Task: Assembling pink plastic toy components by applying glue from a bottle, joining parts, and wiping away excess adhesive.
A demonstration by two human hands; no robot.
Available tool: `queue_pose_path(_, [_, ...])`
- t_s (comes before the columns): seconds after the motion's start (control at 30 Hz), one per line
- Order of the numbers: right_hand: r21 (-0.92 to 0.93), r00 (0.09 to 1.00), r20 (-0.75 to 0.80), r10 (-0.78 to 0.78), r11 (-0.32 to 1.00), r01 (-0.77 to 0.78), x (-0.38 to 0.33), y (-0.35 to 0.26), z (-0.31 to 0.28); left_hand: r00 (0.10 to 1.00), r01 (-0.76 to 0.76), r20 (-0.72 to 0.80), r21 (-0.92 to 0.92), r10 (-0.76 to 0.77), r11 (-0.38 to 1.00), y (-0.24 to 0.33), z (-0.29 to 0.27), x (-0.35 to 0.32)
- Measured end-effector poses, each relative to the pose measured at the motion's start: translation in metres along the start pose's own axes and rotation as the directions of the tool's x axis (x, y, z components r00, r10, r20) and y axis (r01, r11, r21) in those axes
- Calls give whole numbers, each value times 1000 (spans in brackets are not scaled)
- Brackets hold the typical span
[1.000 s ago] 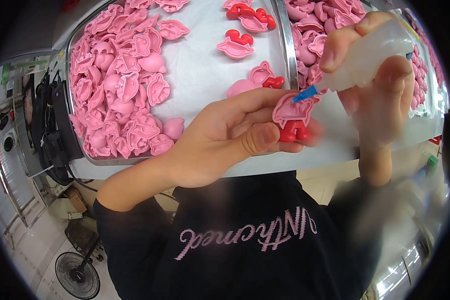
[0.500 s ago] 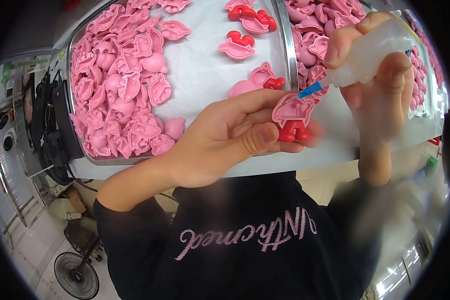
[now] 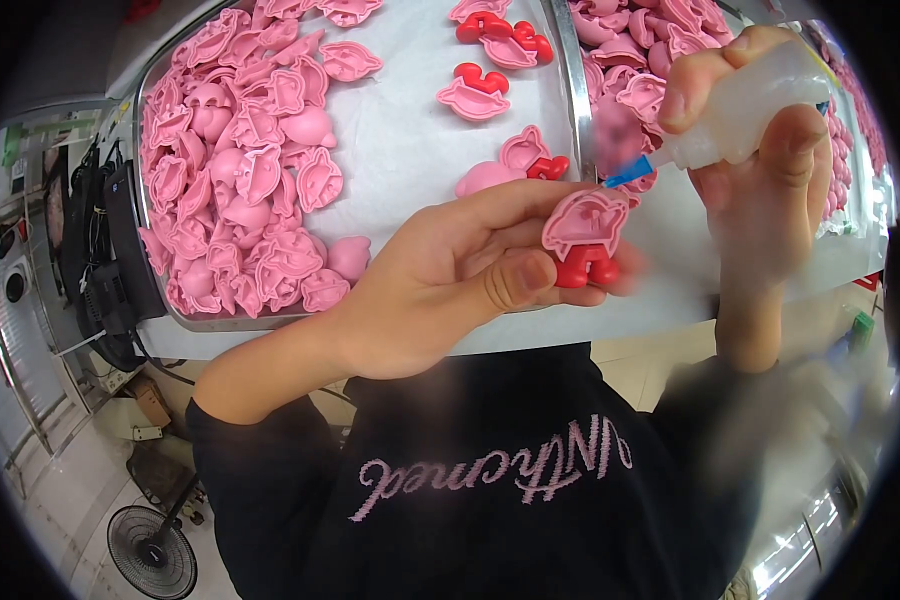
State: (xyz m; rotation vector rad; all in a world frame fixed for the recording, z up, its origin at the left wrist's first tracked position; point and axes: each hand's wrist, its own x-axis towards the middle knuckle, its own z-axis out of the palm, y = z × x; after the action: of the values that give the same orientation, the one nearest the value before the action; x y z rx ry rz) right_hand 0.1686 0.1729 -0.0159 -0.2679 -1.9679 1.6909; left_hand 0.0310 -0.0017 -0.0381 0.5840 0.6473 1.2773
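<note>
Between the thumb and fingers of my left hand (image 3: 460, 265) is a toy figure piece (image 3: 582, 222), a hollow pink half shell with a red legs part (image 3: 586, 267) at its lower end. The shell's open side faces up. My right hand (image 3: 770, 170) grips a translucent squeeze bottle (image 3: 745, 112), tilted with its blue needle tip (image 3: 630, 172) pointing down and left. That tip is at the upper rim of the pink shell; whether it touches cannot be made out.
A metal tray (image 3: 582, 110) lined with white sheet holds a heap of pink shells (image 3: 240, 180) on its left. Several pink pieces with red parts (image 3: 475, 95) lie on its right side. Another heap of pink shells (image 3: 625, 50) lies beyond. A fan (image 3: 152, 552) stands on the floor at lower left.
The bottle and its blue tip have shifted slightly right, from over the inside of the shell to its upper rim. My left hand has barely moved.
</note>
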Motion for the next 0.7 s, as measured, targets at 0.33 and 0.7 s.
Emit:
queue_pose_path(0.33, [-41,998,-38,44,998,-46,-1,-5,-2,1000,-18,-20,71,20,997,1,0,-1])
queue_pose_path(0.7, [-49,999,-14,-28,998,28,-3,-3,-7,998,-50,-32,97,54,994,2,0,-1])
